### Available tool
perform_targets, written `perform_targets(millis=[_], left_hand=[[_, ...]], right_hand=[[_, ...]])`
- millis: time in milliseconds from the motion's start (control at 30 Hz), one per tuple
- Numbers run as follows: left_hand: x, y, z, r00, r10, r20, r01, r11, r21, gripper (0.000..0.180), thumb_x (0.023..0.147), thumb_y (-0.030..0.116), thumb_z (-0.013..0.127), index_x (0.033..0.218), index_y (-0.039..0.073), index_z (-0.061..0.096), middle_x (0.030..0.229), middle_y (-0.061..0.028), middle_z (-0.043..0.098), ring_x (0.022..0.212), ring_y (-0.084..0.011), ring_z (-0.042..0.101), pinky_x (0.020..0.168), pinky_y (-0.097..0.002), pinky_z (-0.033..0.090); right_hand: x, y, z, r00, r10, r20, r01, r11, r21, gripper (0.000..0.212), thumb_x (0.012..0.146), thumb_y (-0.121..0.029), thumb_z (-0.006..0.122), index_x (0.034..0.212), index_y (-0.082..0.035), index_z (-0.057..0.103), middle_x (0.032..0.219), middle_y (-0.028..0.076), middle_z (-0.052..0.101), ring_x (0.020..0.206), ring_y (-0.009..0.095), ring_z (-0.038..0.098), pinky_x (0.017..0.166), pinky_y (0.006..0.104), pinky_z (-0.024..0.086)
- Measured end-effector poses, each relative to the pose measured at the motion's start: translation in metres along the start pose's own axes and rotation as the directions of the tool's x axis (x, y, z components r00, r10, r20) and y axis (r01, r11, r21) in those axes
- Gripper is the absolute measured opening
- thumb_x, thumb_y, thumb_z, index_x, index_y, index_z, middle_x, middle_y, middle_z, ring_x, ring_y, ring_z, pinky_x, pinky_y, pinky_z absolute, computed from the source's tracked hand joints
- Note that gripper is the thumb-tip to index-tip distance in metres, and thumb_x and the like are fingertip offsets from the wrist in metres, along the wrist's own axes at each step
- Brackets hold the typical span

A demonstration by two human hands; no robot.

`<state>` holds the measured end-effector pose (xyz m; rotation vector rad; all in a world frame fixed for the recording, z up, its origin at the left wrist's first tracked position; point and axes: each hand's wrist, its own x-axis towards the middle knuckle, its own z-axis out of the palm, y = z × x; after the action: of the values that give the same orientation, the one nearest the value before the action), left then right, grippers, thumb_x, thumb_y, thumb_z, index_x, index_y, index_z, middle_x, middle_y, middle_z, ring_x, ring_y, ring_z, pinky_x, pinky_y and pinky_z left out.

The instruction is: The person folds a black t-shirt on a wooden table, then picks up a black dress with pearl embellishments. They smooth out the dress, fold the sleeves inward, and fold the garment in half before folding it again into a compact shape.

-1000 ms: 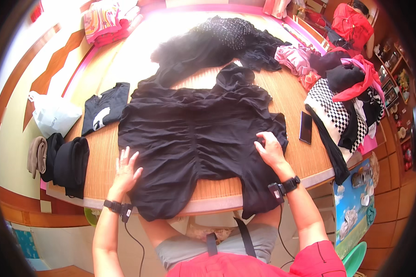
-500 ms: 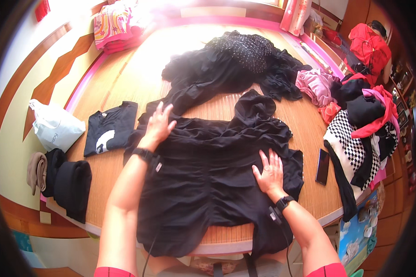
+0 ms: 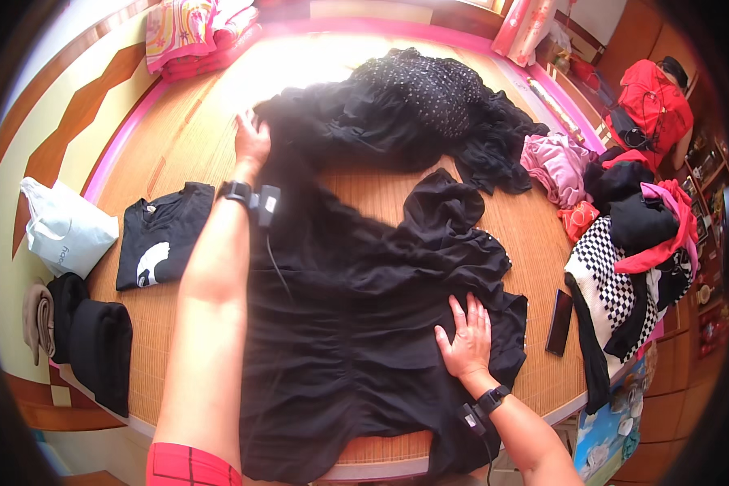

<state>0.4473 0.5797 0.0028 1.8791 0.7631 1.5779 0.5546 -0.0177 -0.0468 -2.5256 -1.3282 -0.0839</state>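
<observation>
A black garment (image 3: 340,324) with a gathered middle seam lies spread in front of me on a mat-topped surface. My left hand (image 3: 253,144) reaches far forward at the garment's upper left, its fingers closed at the edge of a stretched, blurred length of the black cloth. Flat on the garment's right part rests my right hand (image 3: 466,338), fingers apart. Beyond the garment is a heap of sheer black cloth with pale dots (image 3: 429,89), close to the stretched part. Left of my forearm lies a folded black T-shirt (image 3: 174,223) with a white print.
At left stand a pale plastic bag (image 3: 69,227) and rolled dark and brown clothes (image 3: 101,348). At right are a phone (image 3: 558,322), a pink cloth bundle (image 3: 555,166) and a pile with checkered fabric (image 3: 603,263). A person in red (image 3: 652,105) is at the far right.
My left hand has moved forward and left, and the garment's upper left part has stretched out with it. My right hand stays flat on the cloth.
</observation>
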Motion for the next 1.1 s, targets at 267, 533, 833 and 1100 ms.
perform_targets(millis=[267, 533, 833, 1100], left_hand=[[-0.135, 0.080, -0.015, 0.525, -0.242, 0.816, -0.433, 0.749, 0.501, 0.076, 0.091, 0.037, 0.071, 0.155, 0.021, 0.033, 0.164, -0.0244, 0.012, 0.151, -0.0460, 0.014, 0.117, -0.0619, 0.025], [-0.200, 0.095, -0.039, 0.519, -0.540, 0.662, -0.302, 0.609, 0.733, 0.087, 0.092, 0.070, 0.048, 0.161, 0.033, 0.011, 0.169, -0.0095, -0.002, 0.155, -0.0333, -0.004, 0.116, -0.0697, 0.003], [-0.198, 0.087, -0.031, 0.477, -0.592, 0.649, -0.276, 0.601, 0.750, 0.094, 0.087, 0.076, 0.052, 0.161, 0.036, 0.010, 0.169, -0.0071, -0.006, 0.155, -0.0322, -0.005, 0.115, -0.0716, 0.003], [-0.179, 0.075, -0.021, 0.462, -0.628, 0.626, -0.306, 0.550, 0.777, 0.098, 0.084, 0.078, 0.054, 0.161, 0.037, 0.008, 0.169, -0.0087, -0.007, 0.155, -0.0345, -0.007, 0.114, -0.0732, 0.005]], right_hand=[[-0.017, 0.018, -0.006, 0.998, 0.067, 0.018, -0.067, 0.997, -0.039, 0.069, 0.090, -0.040, 0.064, 0.150, -0.014, 0.041, 0.154, 0.023, 0.034, 0.143, 0.041, 0.031, 0.120, 0.0501, 0.023], [-0.002, 0.019, -0.008, 0.994, 0.063, -0.088, -0.061, 0.998, 0.023, 0.056, 0.089, -0.040, 0.066, 0.136, -0.012, 0.053, 0.137, 0.019, 0.049, 0.129, 0.038, 0.045, 0.110, 0.0507, 0.033], [0.185, 0.054, -0.020, 0.959, 0.284, 0.006, -0.280, 0.942, 0.188, 0.069, 0.085, -0.036, 0.077, 0.139, -0.007, 0.045, 0.123, 0.023, 0.063, 0.115, 0.039, 0.061, 0.094, 0.0463, 0.051], [0.286, 0.089, 0.029, 0.888, 0.343, 0.305, -0.408, 0.895, 0.179, 0.040, 0.088, -0.021, 0.069, 0.117, 0.005, 0.059, 0.085, 0.020, 0.073, 0.070, 0.026, 0.073, 0.063, 0.0365, 0.059]])
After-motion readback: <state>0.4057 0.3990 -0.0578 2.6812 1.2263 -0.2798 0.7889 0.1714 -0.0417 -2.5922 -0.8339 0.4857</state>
